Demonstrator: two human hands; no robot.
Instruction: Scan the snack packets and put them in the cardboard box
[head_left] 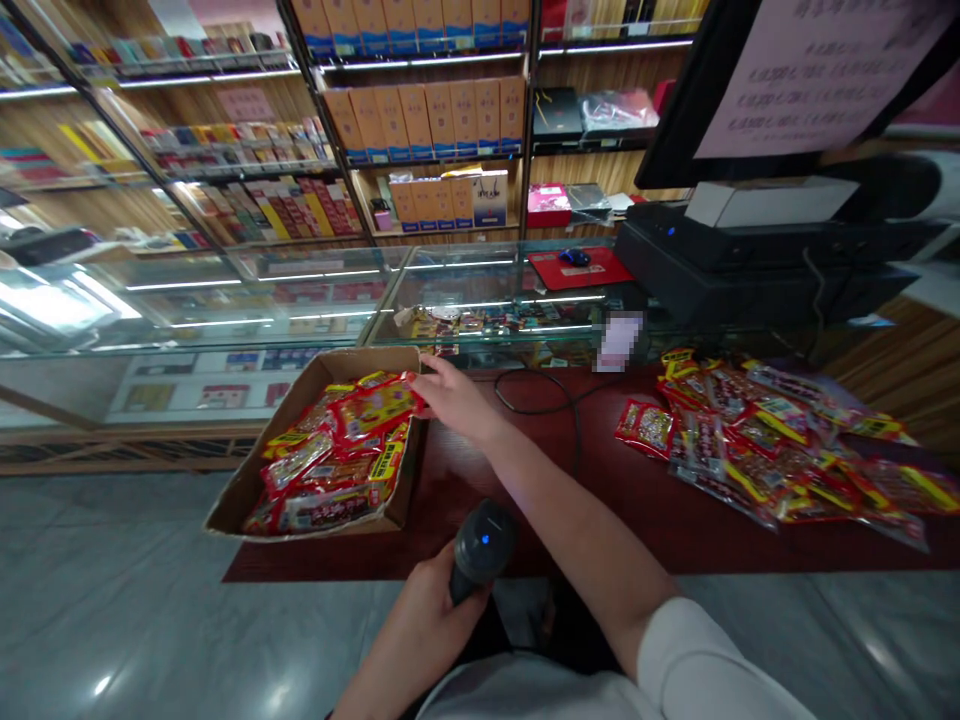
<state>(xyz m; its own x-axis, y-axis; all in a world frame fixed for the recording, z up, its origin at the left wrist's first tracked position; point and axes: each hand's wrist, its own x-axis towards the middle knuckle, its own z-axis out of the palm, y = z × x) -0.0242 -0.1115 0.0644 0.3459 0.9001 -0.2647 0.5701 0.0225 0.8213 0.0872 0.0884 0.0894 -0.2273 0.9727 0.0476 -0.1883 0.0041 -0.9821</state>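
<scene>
My left hand (427, 610) is wrapped round the handle of a dark handheld barcode scanner (484, 545), close to my body at the table's front edge. A small blue light shows on the scanner's head. My right arm crosses over to an open cardboard box (405, 500) on the left. At the box's right rim, my right hand (454, 400) grips the edge of a red and yellow snack packet (373, 412). That packet lies on top of several similar shiny packets inside the box. The fingers' far side is partly hidden.
A pile of snack packets (772, 440) lies on the right of the dark red table (480, 470). A black cable (536, 408) loops behind my arm. Beyond are a glass display counter (300, 270), a mouse (574, 257) on a red mat, and a monitor (675, 120).
</scene>
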